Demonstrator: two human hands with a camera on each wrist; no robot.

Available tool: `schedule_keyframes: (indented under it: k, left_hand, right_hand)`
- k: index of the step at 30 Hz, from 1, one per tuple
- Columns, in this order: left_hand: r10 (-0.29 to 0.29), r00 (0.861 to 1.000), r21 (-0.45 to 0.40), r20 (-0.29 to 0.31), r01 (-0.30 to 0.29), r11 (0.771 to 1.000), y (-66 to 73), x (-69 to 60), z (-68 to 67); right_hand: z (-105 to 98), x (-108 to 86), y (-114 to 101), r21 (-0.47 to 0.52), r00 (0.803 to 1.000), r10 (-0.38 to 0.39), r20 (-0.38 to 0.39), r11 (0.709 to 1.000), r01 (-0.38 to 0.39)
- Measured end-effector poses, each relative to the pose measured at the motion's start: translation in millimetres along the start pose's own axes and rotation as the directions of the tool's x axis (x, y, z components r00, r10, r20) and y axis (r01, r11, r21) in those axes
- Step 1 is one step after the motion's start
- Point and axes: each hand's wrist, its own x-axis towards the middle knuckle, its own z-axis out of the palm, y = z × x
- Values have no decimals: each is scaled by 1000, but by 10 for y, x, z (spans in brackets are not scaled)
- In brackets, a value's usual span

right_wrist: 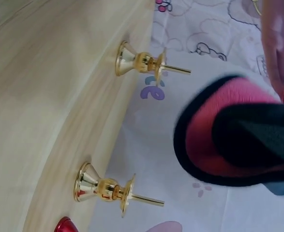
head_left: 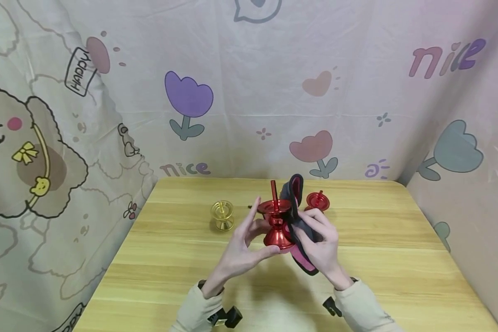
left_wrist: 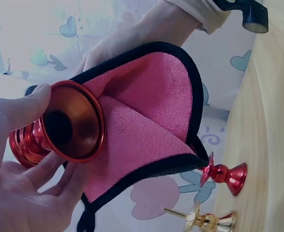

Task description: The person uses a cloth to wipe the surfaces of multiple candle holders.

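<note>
My left hand (head_left: 241,251) grips a shiny red candlestick (head_left: 279,239) above the table, thumb at its base and fingers around the far side. The candlestick stands nearly upright, with a thin spike over a round dish. In the left wrist view its hollow base (left_wrist: 81,121) faces the camera. My right hand (head_left: 323,242) pinches a folded cloth (left_wrist: 151,116), pink on one side and dark grey on the other, with black edging. The cloth lies against the candlestick's right side and hangs below it. The fingertips behind the cloth are partly hidden.
A gold candlestick (head_left: 223,216) stands left of the hands, a red one (head_left: 317,201) behind the right hand. A second gold candlestick (right_wrist: 108,189) shows in the right wrist view. All stand on the wooden table (head_left: 170,267), before a printed curtain (head_left: 249,92).
</note>
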Motion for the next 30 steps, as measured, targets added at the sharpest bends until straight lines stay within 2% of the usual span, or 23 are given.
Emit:
schedule_keyframes:
  k: [2, 4, 7, 10, 12, 15, 19, 24, 27, 30]
  left_hand:
    - [-6, 1000, -43, 25, 7, 999, -2, -7, -6]
    - [-17, 999, -68, 38, 19, 997, 0, -15, 0]
    - [-45, 999, -78, 28, 47, 996, 13, -17, 34]
    - [-98, 995, -71, -6, 97, 993, 20, -12, 74]
    - [-106, 994, -74, -29, 104, 992, 17, -6, 89]
    - [-69, 997, -87, -35, 65, 994, 9, -1, 76]
    - [-9, 1000, -135, -4, 9, 991, -10, -2, 19]
    - [15, 1000, -185, 5, -14, 983, -33, -8, -2]
    - [10, 1000, -147, -19, -12, 989, -32, -6, 26]
    - [14, 998, -72, -57, -18, 997, -39, -7, 62]
  right_hand:
    - [-15, 7, -8, 34, 999, 53, 1, 998, -53]
    - [-20, 14, -9, 32, 998, 58, 4, 998, -58]
    - [-8, 21, 1, -13, 1000, -1, 4, 1000, 1]
    - [11, 14, 9, -61, 999, -52, 1, 997, 52]
    - [24, 9, 8, -79, 998, -69, 4, 994, 69]
    - [36, 2, -4, -76, 996, -91, 11, 993, 92]
    - [29, -4, -20, -42, 994, -104, 25, 994, 105]
    - [-1, -3, -26, 21, 999, 30, 39, 999, -30]
    - [-27, -5, -25, -6, 997, 71, 41, 997, -71]
    - [-43, -4, -22, -68, 998, 22, 53, 998, -19]
